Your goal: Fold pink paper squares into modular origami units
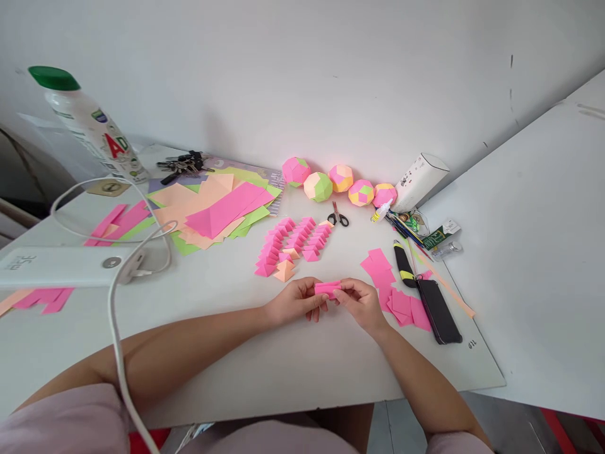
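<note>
Between fingers (pixel 312 304), partly hidden pink paper (pixel 328 289)

The held paper slip (pixel 328 288) is plain bright pink, matching the loose paper squares (pixel 401 304) and most of the folded paper units (pixel 270 251), a few of which are peach. Patches of pink, lime green, peach and yellow pattern the paper balls (pixel 341 178), and those colours recur in the paper sheets (pixel 222 214) on the whitish table (pixel 283 378). The bottle (pixel 97 132) is white with a green cap (pixel 54 78) and a red "A", the power bank (pixel 66 266) white, the utility knife (pixel 403 261) black and yellow-green, the phone (pixel 439 312) black, the sleeve (pixel 70 419) pale mauve.
</note>
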Available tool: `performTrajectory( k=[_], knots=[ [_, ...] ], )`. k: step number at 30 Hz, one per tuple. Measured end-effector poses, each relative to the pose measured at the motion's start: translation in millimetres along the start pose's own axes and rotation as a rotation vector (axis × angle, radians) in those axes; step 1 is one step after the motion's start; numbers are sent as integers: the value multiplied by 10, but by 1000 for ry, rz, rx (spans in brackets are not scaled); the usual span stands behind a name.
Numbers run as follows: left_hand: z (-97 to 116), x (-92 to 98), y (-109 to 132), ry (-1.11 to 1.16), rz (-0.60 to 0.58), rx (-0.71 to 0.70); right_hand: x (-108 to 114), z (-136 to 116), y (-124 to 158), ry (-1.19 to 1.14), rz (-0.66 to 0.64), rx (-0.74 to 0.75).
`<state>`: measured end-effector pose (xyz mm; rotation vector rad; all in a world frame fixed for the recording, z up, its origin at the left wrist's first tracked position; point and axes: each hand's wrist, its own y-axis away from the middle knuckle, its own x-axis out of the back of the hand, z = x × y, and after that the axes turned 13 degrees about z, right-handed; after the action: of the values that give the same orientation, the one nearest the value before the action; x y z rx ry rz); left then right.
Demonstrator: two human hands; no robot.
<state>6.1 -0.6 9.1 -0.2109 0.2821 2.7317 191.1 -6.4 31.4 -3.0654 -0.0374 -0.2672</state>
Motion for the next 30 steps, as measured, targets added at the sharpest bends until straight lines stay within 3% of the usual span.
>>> performTrajectory(
  k=[13,20,30],
  knots=[
    [-16,-9,-5,-29,21,10,-1,43,-4,-22,33,-37],
    [-28,-9,-11,-42,24,6,-2,54,-21,5,-101,-176],
    [-30,-9,-9,-27,22,-24,-5,7,-20,6,-96,-186]
  ],
)
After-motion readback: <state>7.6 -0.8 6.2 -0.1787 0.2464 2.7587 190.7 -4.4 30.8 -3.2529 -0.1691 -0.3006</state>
